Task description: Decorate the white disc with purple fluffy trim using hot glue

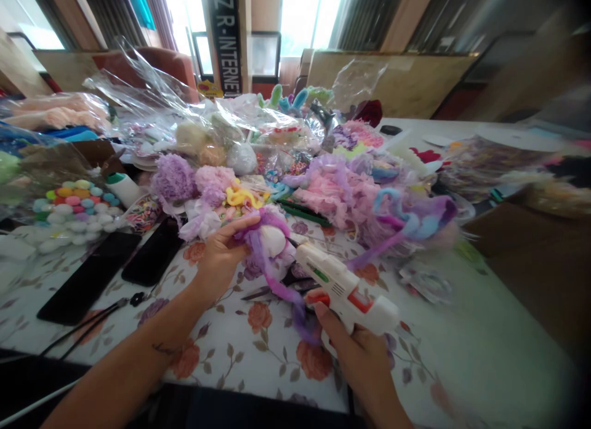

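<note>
My right hand [360,355] is wrapped round the handle of a white glue gun [341,281] with a red trigger. The gun's nozzle points left, close to a white rounded piece [273,240] that looks like a foam egg or ball. Purple and pink wool roving [265,269] covers part of this piece, and a loose strand trails down toward my right hand. My left hand [221,256] grips the wool-wrapped piece from the left, fingers closed on it. Whether the nozzle touches the piece I cannot tell. Under it, scissors [258,292] lie partly hidden on the flowered tablecloth [217,349].
Two black phones [87,281] lie at the left, near a bag of coloured pompoms [76,201]. Pink and purple wool [332,189] is heaped behind my hands, with plastic-wrapped craft supplies [203,133] beyond. A brown cardboard box [535,250] stands at the right.
</note>
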### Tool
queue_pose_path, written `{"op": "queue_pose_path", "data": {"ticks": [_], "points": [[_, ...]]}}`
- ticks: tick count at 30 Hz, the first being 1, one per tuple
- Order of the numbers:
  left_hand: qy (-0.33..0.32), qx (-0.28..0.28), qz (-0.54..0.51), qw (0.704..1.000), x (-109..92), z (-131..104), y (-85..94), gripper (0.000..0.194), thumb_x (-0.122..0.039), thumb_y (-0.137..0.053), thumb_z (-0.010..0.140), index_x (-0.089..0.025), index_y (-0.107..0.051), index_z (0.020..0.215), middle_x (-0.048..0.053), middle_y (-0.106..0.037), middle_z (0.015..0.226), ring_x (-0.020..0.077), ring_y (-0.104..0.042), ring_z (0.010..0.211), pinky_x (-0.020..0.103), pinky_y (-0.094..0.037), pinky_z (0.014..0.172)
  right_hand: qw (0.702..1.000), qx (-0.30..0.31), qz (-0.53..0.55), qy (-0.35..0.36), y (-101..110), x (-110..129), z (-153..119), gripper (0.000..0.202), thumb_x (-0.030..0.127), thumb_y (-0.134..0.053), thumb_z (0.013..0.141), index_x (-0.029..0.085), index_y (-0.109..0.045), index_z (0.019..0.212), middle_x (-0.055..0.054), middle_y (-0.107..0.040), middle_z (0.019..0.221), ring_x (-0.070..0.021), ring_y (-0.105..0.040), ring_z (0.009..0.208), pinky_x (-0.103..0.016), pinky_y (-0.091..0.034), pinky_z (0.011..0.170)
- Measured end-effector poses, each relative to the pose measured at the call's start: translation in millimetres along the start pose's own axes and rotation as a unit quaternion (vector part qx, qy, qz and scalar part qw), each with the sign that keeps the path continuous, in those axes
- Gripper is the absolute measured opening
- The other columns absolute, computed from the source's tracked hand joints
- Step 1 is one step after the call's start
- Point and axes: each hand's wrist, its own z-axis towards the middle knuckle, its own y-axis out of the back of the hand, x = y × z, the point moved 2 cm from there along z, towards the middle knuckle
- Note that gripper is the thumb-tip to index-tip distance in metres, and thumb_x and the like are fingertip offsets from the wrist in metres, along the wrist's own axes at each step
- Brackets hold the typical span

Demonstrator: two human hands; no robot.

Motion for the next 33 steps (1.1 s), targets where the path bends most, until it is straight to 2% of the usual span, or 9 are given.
{"op": "queue_pose_path", "data": {"ticks": [4,14,16,18,21,24,26,28,33], "points": [[0.016,-0.019,-0.017,1.0,0,1,-0.2,0.041,-0.01,-0.081,0.061,-0.028,-0.078,0.097,0.001,-0.074,0.111,0.0215,-0.066,0.105,0.028,-0.057,0.085,1.0,-0.009,0.003,0.003,1,1,-1,0.03,0.048,-0.064,0.076,0.021,-0.073,0.087,0.002,-0.058,0.051,-0.0158,-0.053,0.048,-0.027,-0.047,0.051],[0.046,-0.045,-0.059,0.996,-4,3,-3.1,0.039,-0.012,-0.082,0.06,-0.024,-0.077,0.096,0.003,-0.073,0.107,0.0175,-0.067,0.094,0.023,-0.056,0.074,0.986,-0.056,0.155,-0.014,12,0,2,0.028,0.042,-0.07,0.073,0.017,-0.072,0.086,0.001,-0.06,0.05,-0.0151,-0.055,0.045,-0.026,-0.044,0.045],[0.053,-0.054,-0.071,0.995,-5,4,-3.7,0.039,-0.013,-0.083,0.061,-0.022,-0.075,0.098,0.003,-0.073,0.107,0.0148,-0.067,0.089,0.02,-0.056,0.071,0.982,-0.096,0.164,-0.023,29,-2,6,0.027,0.041,-0.071,0.072,0.016,-0.073,0.084,0.0,-0.06,0.047,-0.0155,-0.054,0.042,-0.025,-0.04,0.04],[0.066,-0.06,-0.082,0.993,-6,4,-3.7,0.04,-0.014,-0.083,0.062,-0.021,-0.074,0.1,0.002,-0.073,0.105,0.012,-0.067,0.084,0.018,-0.056,0.07,0.973,-0.171,0.147,-0.043,59,-5,12,0.024,0.04,-0.072,0.072,0.017,-0.072,0.08,-0.002,-0.06,0.046,-0.0158,-0.053,0.039,-0.025,-0.033,0.035],[0.068,-0.066,-0.08,0.992,-7,4,-2.6,0.04,-0.015,-0.083,0.063,-0.02,-0.073,0.102,0.002,-0.072,0.107,0.011,-0.067,0.086,0.015,-0.055,0.071,0.945,-0.308,0.098,-0.045,122,-13,23,0.018,0.032,-0.075,0.068,0.017,-0.071,0.076,-0.005,-0.066,0.052,-0.0174,-0.058,0.044,-0.026,-0.039,0.04],[0.071,-0.07,-0.082,0.992,-7,3,-1.7,0.038,-0.014,-0.082,0.065,-0.021,-0.073,0.101,0.004,-0.071,0.113,0.0123,-0.067,0.086,0.015,-0.056,0.067,0.908,-0.414,-0.033,-0.057,187,-20,35,0.017,0.028,-0.074,0.065,0.017,-0.067,0.078,-0.009,-0.072,0.067,-0.0166,-0.059,0.045,-0.032,-0.048,0.051],[0.077,-0.068,-0.085,0.991,-6,3,-2.4,0.038,-0.014,-0.081,0.065,-0.021,-0.073,0.102,0.003,-0.071,0.113,0.0119,-0.067,0.085,0.015,-0.056,0.068,0.914,-0.345,-0.175,-0.119,214,-26,48,0.016,0.032,-0.07,0.068,0.016,-0.067,0.069,-0.012,-0.068,0.059,-0.0181,-0.062,0.048,-0.033,-0.047,0.054],[0.084,-0.07,-0.086,0.99,-6,2,-3.7,0.041,-0.012,-0.082,0.063,-0.02,-0.073,0.102,0.003,-0.071,0.112,0.0116,-0.067,0.086,0.014,-0.056,0.07,0.9,-0.317,-0.271,-0.125,229,-31,61,0.025,0.037,-0.066,0.07,0.018,-0.059,0.056,-0.011,-0.063,0.052,-0.02,-0.062,0.048,-0.035,-0.044,0.054],[0.088,-0.074,-0.094,0.989,-6,-1,-7.8,0.045,-0.012,-0.084,0.059,-0.018,-0.073,0.102,0.002,-0.071,0.108,0.0095,-0.066,0.083,0.013,-0.055,0.069,0.9,-0.282,-0.32,-0.096,223,-37,88,0.037,0.047,-0.053,0.077,0.019,-0.052,0.053,-0.01,-0.059,0.052,-0.0223,-0.067,0.059,-0.035,-0.042,0.058]]}}
